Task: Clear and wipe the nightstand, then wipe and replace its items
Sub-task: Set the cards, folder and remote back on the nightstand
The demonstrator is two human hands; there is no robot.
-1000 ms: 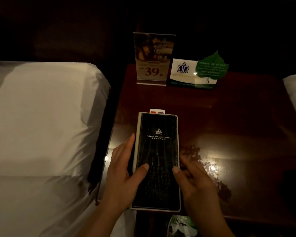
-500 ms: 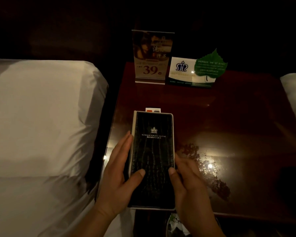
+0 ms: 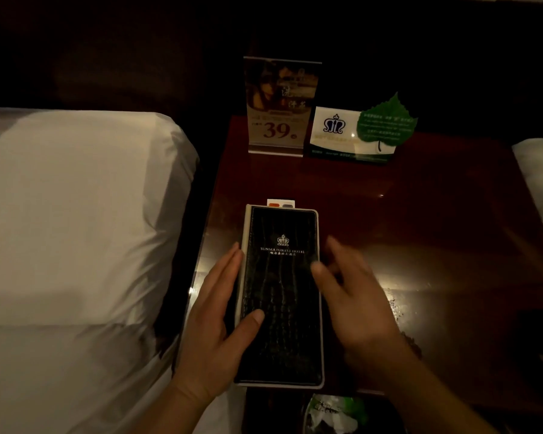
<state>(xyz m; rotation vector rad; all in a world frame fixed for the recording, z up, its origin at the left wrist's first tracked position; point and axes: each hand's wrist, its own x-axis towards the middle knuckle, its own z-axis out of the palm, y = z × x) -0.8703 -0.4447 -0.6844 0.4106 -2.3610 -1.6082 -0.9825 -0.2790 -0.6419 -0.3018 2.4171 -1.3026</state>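
- dim room; a warm light glints off the glossy dark red wooden nightstand (image 3: pixel 436 214).
- white-sheeted bed (image 3: pixel 76 214) just beside it on the left.
- second white bed (image 3: pixel 539 183) at the right edge.
- dark wall panel (image 3: pixel 107 57) behind.

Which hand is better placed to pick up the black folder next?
Probably left. The left hand lies along the left edge of the black folder, thumb on its cover; the right hand is blurred, open, beside its right edge.
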